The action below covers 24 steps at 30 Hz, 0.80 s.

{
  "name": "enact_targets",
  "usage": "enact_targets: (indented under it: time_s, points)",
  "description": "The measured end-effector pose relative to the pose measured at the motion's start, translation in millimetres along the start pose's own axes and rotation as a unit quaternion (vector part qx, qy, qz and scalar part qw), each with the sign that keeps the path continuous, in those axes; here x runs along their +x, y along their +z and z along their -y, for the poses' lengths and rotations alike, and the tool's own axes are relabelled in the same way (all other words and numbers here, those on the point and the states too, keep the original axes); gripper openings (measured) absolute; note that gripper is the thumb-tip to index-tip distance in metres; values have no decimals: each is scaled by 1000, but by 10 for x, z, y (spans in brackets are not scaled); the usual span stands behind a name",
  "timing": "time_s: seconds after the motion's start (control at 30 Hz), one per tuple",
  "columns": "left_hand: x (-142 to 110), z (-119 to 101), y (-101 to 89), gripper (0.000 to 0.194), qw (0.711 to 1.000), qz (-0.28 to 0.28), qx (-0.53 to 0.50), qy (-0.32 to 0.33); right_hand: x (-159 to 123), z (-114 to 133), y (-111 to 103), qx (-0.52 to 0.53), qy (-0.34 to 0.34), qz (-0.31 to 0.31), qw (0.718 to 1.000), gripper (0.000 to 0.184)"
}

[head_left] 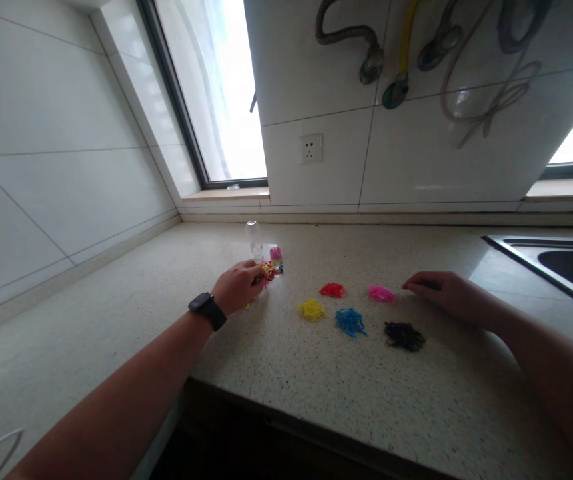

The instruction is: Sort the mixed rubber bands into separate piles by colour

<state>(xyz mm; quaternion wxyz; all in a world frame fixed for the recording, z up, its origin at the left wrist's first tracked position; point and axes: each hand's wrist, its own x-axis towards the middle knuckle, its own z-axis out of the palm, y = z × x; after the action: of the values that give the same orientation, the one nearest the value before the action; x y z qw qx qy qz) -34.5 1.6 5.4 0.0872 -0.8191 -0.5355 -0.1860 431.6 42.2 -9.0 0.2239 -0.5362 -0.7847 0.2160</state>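
Note:
My left hand (239,288), with a black watch (208,310) on its wrist, reaches into a mixed pile of small coloured rubber bands (272,269). Its fingers are curled down onto the bands and partly hidden. My right hand (431,288) lies low over the counter just right of a pink pile of rubber bands (381,294), fingers loosely stretched, holding nothing visible. Between the hands sit sorted piles: red bands (332,290), yellow bands (311,309), blue bands (350,321) and black bands (404,336).
A clear small bottle (253,240) stands upside down behind the mixed pile, beside a pink cap-like piece (275,253). The speckled counter (286,373) ends in a front edge. At the right is a metal sink (531,257). A wall socket (311,148) and hoses are behind.

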Motion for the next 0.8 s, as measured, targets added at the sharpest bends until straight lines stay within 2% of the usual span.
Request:
enact_targets:
  time_s: [0.13, 0.5, 0.67, 0.8]
  points:
    - [-24, -9, 24, 17, 1000, 13, 7, -8, -2, -52, -3, 8, 4, 4, 1000, 36]
    - [-41, -27, 14, 18, 998, 19, -14, -53, -29, 29, -22, -3, 7, 18, 1000, 39]
    - [-21, -46, 8, 19, 994, 0, -74, -77, -13, -33, 0, 6, -3, 12, 1000, 38]
    - [24, -169, -49, 24, 982, -5, -167, -90, -5, -56, 12, 10, -15, 15, 1000, 37]
